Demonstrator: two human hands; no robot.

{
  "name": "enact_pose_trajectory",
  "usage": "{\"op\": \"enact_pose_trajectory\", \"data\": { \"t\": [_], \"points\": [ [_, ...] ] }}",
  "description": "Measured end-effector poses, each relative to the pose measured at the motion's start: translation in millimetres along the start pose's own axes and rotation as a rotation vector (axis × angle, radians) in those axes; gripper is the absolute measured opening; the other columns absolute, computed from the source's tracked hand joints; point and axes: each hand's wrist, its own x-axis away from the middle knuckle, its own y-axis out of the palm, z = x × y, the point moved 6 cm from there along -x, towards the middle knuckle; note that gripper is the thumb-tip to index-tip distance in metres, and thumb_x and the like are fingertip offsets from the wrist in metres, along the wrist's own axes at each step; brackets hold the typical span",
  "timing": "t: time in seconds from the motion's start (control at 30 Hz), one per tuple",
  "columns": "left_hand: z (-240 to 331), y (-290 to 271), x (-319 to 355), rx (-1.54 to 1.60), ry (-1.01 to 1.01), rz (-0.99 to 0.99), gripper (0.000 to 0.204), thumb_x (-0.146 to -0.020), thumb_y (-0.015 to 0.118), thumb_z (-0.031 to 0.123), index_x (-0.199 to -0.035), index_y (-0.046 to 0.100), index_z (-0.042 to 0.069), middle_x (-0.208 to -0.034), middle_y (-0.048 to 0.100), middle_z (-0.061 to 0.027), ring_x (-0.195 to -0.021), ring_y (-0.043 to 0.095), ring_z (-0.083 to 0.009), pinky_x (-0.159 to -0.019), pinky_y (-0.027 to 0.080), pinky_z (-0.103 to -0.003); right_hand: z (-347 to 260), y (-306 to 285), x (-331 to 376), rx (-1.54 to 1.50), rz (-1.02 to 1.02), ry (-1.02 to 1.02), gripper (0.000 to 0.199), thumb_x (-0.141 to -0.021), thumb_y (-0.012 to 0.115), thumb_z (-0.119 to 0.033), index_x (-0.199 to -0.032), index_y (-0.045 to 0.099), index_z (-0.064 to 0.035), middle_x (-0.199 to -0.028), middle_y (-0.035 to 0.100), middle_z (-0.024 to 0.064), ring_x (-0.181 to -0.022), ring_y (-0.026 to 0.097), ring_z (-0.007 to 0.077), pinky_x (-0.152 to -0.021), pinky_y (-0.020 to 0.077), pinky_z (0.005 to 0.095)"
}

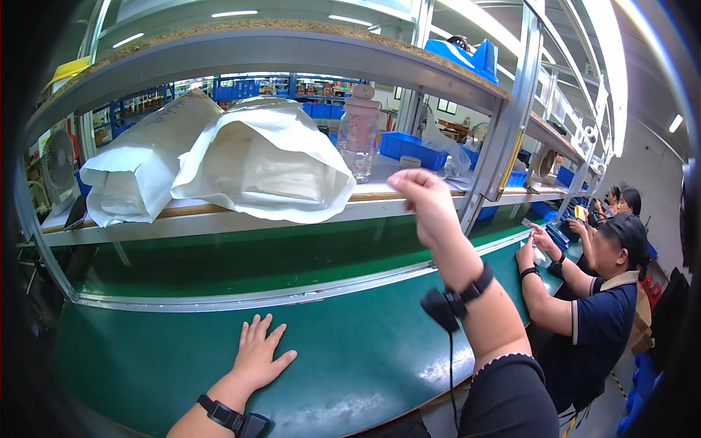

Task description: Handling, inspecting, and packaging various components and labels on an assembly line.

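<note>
My left hand (257,356) lies flat on the green tabletop (332,365), fingers spread, holding nothing. Raised before the lower shelf is my right hand (427,204), its fingers curled and pressed together; whether something small is pinched there I cannot make out. To the left of that hand, a large white sack (281,164) rests on the shelf with its mouth toward me and pale, plastic-like packages inside. A second white sack (146,157) leans beside it, also gaping. Between the sacks and my right hand stands a clear bottle (359,142) with a pinkish upper part.
Blue bins (412,150) and crumpled clear plastic (456,157) sit farther right on the shelf (212,225). A metal post (504,109) rises right of my hand. At my right, a seated co-worker (599,306) handles a small item. A cable (451,372) hangs from my right wrist strap.
</note>
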Motion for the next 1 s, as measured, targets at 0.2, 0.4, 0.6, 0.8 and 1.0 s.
{"op": "enact_pose_trajectory", "data": {
  "t": [0.2,0.4,0.6,0.8,1.0],
  "points": [
    [2.3,-3.4,-8.6,0.01,0.016,0.017,0.062,-0.084,0.053,0.047,-0.132,0.044,0.009,-0.144,0.026,-0.0193,-0.137,0.014,-0.0353,-0.112,0.006,-0.046,-84.3,68.9,149.5,-0.645,-0.754,0.134,0.019,-0.07,0.075,-0.012,-0.079,0.059,-0.0061,-0.072,0.052,0.0039,-0.068,0.047,0.0174,-0.063,0.0369,0.0309],
    [5.6,-7.2,-11.4,0.017,0.016,0.037,0.06,-0.084,0.056,0.045,-0.131,0.045,0.01,-0.143,0.028,-0.0184,-0.137,0.016,-0.0345,-0.112,0.007,-0.045,-123.9,86.4,200.6,-0.752,-1.329,-0.001,0.01,-0.073,0.073,-0.007,-0.08,0.069,-0.0008,-0.077,0.058,0.0093,-0.069,0.052,0.0174,-0.063,0.0402,0.0289],
    [7.9,-5.4,-10.6,0.018,-0.009,0.02,0.06,-0.084,0.056,0.044,-0.132,0.044,0.01,-0.144,0.027,-0.0175,-0.137,0.015,-0.0338,-0.113,0.007,-0.045,-120.0,88.7,223.9,-0.895,-1.424,-0.045,0.014,-0.073,0.074,-0.008,-0.082,0.068,0.0012,-0.068,0.054,0.0058,-0.063,0.047,0.0151,-0.057,0.0351,0.0291],
    [1.3,-2.3,-8.2,0.007,0.007,0.032,0.062,-0.084,0.055,0.045,-0.132,0.044,0.009,-0.144,0.027,-0.0189,-0.137,0.014,-0.0352,-0.112,0.007,-0.046,-115.5,60.2,154.1,-0.333,-0.926,-0.239,0.015,-0.076,0.069,-0.01,-0.084,0.068,0.0018,-0.078,0.061,0.0068,-0.073,0.052,0.0182,-0.066,0.0404,0.0309],
    [7.3,1.8,-10.0,-0.033,0.017,0.054,0.06,-0.084,0.053,0.043,-0.131,0.043,0.007,-0.142,0.027,-0.0221,-0.136,0.015,-0.0379,-0.112,0.005,-0.048,-88.2,-26.5,-14.7,1.082,-0.085,-0.623,0.023,-0.072,0.071,-0.024,-0.09,0.072,-0.0107,-0.079,0.06,0.0109,-0.076,0.055,0.0242,-0.073,0.0453,0.0354]
  ]
}}
